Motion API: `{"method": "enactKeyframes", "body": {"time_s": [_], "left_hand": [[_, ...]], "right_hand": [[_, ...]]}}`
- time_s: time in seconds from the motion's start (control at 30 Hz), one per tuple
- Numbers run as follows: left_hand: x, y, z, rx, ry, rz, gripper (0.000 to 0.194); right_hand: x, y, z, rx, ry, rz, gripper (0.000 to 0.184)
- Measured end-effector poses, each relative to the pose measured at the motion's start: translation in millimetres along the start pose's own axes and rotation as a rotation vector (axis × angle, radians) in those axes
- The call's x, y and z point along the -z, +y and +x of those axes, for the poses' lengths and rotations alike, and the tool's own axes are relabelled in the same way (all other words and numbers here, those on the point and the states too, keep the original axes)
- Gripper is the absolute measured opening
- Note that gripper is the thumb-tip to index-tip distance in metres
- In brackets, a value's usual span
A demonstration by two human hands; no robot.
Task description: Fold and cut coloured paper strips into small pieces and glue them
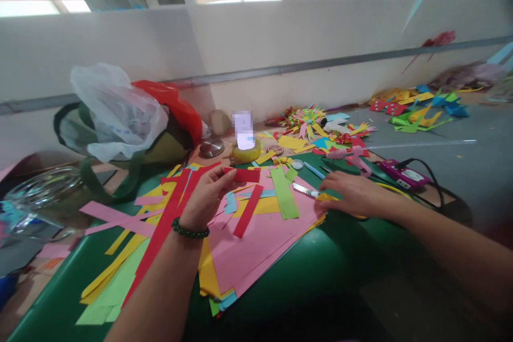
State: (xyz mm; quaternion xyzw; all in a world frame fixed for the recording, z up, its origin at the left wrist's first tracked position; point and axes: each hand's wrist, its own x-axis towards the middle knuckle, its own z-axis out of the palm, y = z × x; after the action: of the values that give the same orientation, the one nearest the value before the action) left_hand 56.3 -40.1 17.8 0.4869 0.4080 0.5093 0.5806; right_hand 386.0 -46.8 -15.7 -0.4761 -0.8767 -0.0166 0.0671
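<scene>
My left hand (208,195) pinches a short red paper strip (248,175) between thumb and fingers, above the pile of coloured paper. A dark green bead bracelet (191,228) circles that wrist. My right hand (348,192) is closed around the yellow handle of a pair of scissors (306,190), whose blades point left over the pink paper (252,256). Part of the handle is hidden by the fingers. Between the hands lie a green paper strip (284,195) and another red strip (247,212). Long red strips (160,235) lie beside and under my left forearm.
A pink glue gun (352,157) and a purple power strip (403,173) lie right of my right hand. Behind stand a lit phone (244,131) and a yellow tape roll (246,154). A bag (168,144) and a glass bowl (44,187) stand left.
</scene>
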Motion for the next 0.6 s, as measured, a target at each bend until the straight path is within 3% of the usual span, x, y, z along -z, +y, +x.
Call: {"method": "enactKeyframes", "body": {"time_s": [0.1,0.17,0.23,0.33,0.47,0.6], "left_hand": [[-1.9,-8,0,0.020,-0.061,0.040,0.034],[-3.1,-13,0,0.027,-0.093,0.076,0.034],[-4.3,-16,0,0.042,-0.108,0.098,0.034],[-6.2,-16,1,0.053,-0.115,0.088,0.035],[-8.6,-15,0,0.048,-0.131,0.062,0.038],[-9.3,-14,-1,0.048,-0.136,0.090,0.036]], "right_hand": [[22,-6,56,0.008,0.051,0.163,0.035],[25,-8,106,-0.030,0.094,0.325,0.036],[17,-9,156,-0.172,0.144,0.468,0.036],[-6,-4,214,-0.257,0.170,0.497,0.046],[-35,4,254,-0.288,0.176,0.535,0.054],[-48,8,272,-0.226,0.154,0.568,0.039]]}}
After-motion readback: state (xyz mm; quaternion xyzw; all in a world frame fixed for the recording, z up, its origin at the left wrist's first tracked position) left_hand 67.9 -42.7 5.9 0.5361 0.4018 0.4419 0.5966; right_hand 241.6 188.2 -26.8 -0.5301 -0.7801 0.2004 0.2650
